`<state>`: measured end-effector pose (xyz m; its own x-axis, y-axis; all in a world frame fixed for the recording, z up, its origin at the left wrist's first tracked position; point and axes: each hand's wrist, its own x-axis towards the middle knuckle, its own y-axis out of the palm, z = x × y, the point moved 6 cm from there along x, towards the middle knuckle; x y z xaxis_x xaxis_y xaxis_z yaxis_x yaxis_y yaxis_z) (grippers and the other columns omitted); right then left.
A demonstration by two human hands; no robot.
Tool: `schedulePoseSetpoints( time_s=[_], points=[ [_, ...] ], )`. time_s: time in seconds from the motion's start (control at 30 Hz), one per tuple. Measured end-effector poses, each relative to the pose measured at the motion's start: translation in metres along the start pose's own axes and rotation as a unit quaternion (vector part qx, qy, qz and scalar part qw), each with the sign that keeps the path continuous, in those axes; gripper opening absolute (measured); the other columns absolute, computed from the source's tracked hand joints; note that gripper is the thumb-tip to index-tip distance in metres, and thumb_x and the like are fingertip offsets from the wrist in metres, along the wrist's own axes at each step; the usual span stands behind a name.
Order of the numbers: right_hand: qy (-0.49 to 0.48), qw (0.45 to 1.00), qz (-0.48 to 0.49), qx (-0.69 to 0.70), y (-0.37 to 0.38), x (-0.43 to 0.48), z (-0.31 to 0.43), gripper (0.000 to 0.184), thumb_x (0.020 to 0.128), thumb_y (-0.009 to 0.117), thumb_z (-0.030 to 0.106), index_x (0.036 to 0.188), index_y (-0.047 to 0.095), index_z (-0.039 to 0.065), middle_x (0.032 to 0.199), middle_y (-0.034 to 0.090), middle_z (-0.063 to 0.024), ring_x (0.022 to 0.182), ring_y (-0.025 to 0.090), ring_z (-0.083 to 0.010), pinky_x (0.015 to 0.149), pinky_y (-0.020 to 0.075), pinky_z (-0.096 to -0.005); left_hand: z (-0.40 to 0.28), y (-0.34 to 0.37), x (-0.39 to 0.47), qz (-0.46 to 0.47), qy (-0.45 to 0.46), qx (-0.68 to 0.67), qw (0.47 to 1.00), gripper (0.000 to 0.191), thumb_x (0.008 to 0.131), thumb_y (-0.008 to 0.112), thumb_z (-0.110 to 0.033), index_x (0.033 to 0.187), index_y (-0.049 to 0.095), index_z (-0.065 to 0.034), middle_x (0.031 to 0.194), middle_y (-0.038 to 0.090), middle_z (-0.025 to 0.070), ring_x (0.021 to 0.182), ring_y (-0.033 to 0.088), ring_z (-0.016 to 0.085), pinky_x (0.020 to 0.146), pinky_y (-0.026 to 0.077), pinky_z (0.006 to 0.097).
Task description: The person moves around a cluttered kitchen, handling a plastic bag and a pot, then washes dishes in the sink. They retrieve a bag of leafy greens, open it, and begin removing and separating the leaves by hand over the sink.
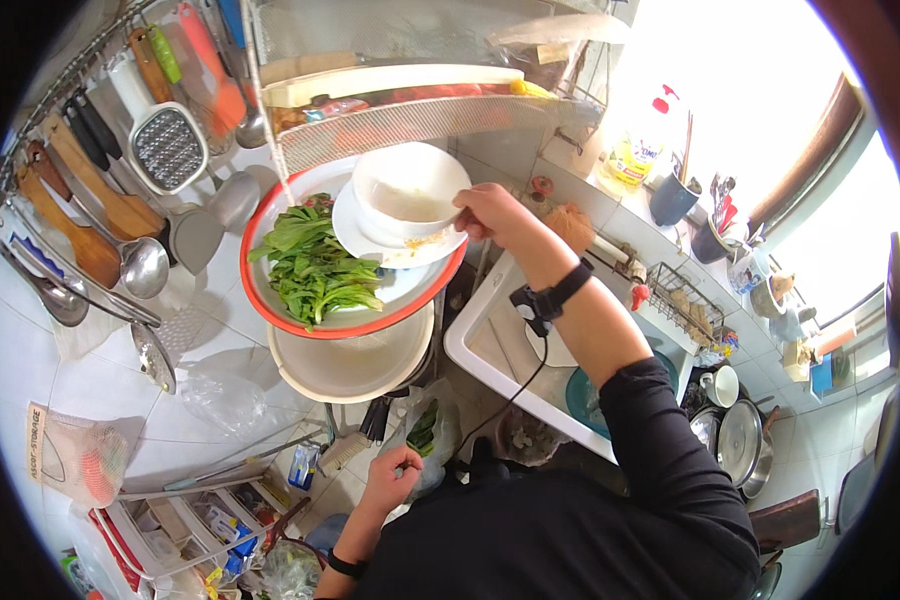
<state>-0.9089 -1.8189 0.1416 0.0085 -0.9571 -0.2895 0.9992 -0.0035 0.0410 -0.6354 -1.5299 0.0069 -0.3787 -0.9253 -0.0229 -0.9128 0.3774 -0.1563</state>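
Observation:
My right hand [486, 214] grips the edge of a white bowl [409, 184]. The bowl rests on a white plate [352, 225] that has orange-brown food residue on it. Whether my fingers also reach the plate is hidden. Both dishes are over the right part of a white basin with a red rim [249, 259]. Leafy green vegetables [319, 262] lie in the basin, left of the plate. My left hand [392, 474] hangs low in front of my body, fingers curled, with nothing visible in it. Beside it is a clear plastic bag [439, 409] with greens inside.
Below the red-rimmed basin sits a cream basin [352, 367]. A white sink [487, 360] holding a teal basin [581, 397] lies to the right. Ladles and spatulas hang from a rack, including a grater [169, 146]. A wire shelf [435, 120] is above the basin.

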Motion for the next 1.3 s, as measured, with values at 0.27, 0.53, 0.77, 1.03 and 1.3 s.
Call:
schedulePoseSetpoints(
  time_s=[0.27,0.53,0.77,1.03,1.3],
  points=[
    [0.016,0.998,0.010,-0.067,0.045,0.039,-0.007,0.024,0.085,0.058,0.019,0.090,0.061,-0.004,0.072,0.068,-0.0146,0.051,0.060,-0.0165,0.044,0.0458,-0.0278,0.005,-0.009,-0.014,-0.027,-0.017,0.018,0.999,0.009,0.073,0.055,0.003,0.076,0.061,-0.0027,0.068,0.058,0.0008,0.063,0.053,0.008,0.060,0.042,0.0224],
    [-0.063,0.998,0.013,0.016,-0.059,-0.016,-0.051,0.036,0.095,0.054,0.026,0.122,0.054,0.003,0.085,0.069,-0.0117,0.062,0.064,-0.0153,0.049,0.0426,-0.0223,0.012,-0.006,-0.009,-0.032,-0.036,0.035,0.998,0.008,0.073,0.054,0.004,0.076,0.059,-0.0013,0.069,0.059,0.0020,0.065,0.055,0.008,0.065,0.045,0.0219],
    [0.332,0.902,-0.245,0.127,-0.234,-0.099,-0.348,0.020,0.095,0.046,0.021,0.098,0.051,0.002,0.083,0.067,-0.0198,0.059,0.064,-0.0265,0.039,0.0366,-0.0298,0.022,-0.003,-0.005,-0.024,-0.105,-0.013,0.994,0.010,0.073,0.051,0.007,0.077,0.057,-0.0004,0.071,0.058,0.0025,0.067,0.055,0.009,0.065,0.045,0.0224],
    [0.409,0.807,-0.321,0.281,-0.212,-0.112,-0.440,0.040,0.096,0.048,0.025,0.126,0.036,0.001,0.102,0.060,-0.0305,0.084,0.069,-0.0396,0.040,0.0413,-0.0311,0.019,0.010,0.001,-0.006,-0.121,0.025,0.992,0.010,0.074,0.051,0.007,0.075,0.056,-0.0008,0.070,0.054,0.0002,0.064,0.050,0.006,0.061,0.040,0.0203],
    [0.335,0.809,-0.344,0.339,-0.230,-0.092,-0.446,0.027,0.097,0.048,0.029,0.102,0.050,0.003,0.087,0.064,-0.0108,0.072,0.070,-0.0240,0.038,0.0289,-0.0257,0.011,0.016,-0.001,-0.020,-0.119,0.023,0.992,0.009,0.073,0.051,0.008,0.074,0.056,0.0000,0.069,0.055,0.0025,0.065,0.052,0.008,0.062,0.042,0.0220]
  ],
)
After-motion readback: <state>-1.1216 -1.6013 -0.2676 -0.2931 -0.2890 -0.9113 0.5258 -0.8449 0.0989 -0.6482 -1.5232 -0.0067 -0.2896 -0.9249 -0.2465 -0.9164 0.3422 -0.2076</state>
